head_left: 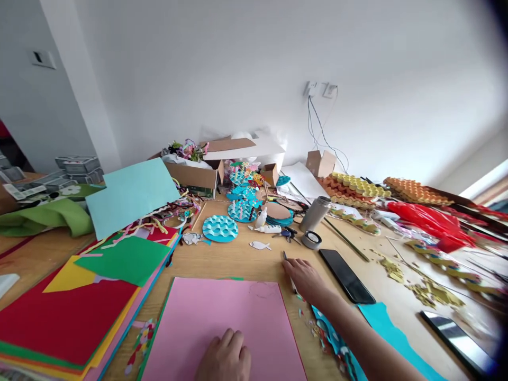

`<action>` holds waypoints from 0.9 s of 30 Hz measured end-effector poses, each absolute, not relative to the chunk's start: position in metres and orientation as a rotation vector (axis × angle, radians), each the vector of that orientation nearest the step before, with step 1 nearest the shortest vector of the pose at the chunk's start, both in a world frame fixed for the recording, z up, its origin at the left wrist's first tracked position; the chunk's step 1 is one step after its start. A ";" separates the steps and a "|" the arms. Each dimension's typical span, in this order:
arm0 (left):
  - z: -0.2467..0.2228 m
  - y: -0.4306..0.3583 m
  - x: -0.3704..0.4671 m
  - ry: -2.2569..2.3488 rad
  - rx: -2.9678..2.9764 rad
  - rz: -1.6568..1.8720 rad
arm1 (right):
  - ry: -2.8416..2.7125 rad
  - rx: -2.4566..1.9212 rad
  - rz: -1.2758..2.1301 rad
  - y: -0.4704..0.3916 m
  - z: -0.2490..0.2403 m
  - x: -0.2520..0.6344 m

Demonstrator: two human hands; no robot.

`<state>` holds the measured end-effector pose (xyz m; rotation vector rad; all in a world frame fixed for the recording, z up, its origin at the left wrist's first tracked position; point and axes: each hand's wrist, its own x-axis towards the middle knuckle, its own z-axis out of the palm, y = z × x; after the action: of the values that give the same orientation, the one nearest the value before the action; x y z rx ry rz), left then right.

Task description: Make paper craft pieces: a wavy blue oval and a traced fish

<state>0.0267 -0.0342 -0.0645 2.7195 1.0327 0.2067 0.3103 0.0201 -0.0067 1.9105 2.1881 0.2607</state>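
A pink sheet of paper (214, 317) lies in front of me on top of other coloured sheets. Faint pencil lines show near its upper right corner. My left hand (226, 357) rests on the lower part of the sheet, palm down, holding nothing. To the right of the paper, my right hand (302, 275) is closed over a slim pen (293, 286) close to the tabletop; the pen sticks out on both sides of the fingers. A white paper fish (260, 245) lies beyond the sheet. Near it are a white glue bottle (268, 229) and a wavy blue disc (220, 228).
Stacked coloured paper (71, 312) covers the left side. A black phone (346, 275) lies beside my right forearm, with a steel flask (316, 213) and its lid (311, 239) behind. Blue scraps (397, 333), egg trays (357, 185) and a red plastic bag (428, 219) occupy the right.
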 end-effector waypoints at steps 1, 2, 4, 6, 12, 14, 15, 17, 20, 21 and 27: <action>-0.059 -0.035 0.026 1.021 2.710 0.183 | 2.181 1.909 0.258 0.021 -0.007 0.310; -0.053 -0.036 0.025 1.018 2.706 0.162 | 2.176 1.906 0.254 0.021 -0.008 0.310; -0.043 -0.037 0.024 1.018 2.700 0.124 | 2.172 1.886 0.255 0.022 -0.007 0.308; -0.036 -0.039 0.024 1.017 2.694 0.093 | 2.178 1.856 0.266 0.023 -0.005 0.307; -0.030 -0.039 0.024 1.023 2.676 0.054 | 2.228 1.744 0.305 0.023 0.002 0.308; -0.030 -0.039 0.023 1.020 2.678 0.053 | 2.241 1.721 0.317 0.023 0.002 0.309; -0.030 -0.040 0.023 1.017 2.678 0.053 | 2.246 1.715 0.321 0.023 0.002 0.310; -0.029 -0.040 0.023 1.013 2.673 0.053 | 2.253 1.711 0.326 0.023 0.001 0.310; -0.026 -0.040 0.022 1.017 2.666 0.045 | 2.259 1.726 0.324 0.022 0.002 0.310; -0.025 -0.040 0.022 1.019 2.665 0.044 | 2.261 1.735 0.321 0.021 0.002 0.310; -0.017 -0.040 0.024 1.017 2.637 0.005 | 2.263 1.868 0.313 0.012 0.006 0.311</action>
<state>0.0236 -0.0405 -0.0172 2.6367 1.0174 0.0050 0.3105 0.0119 0.0059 1.8685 2.2626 0.3128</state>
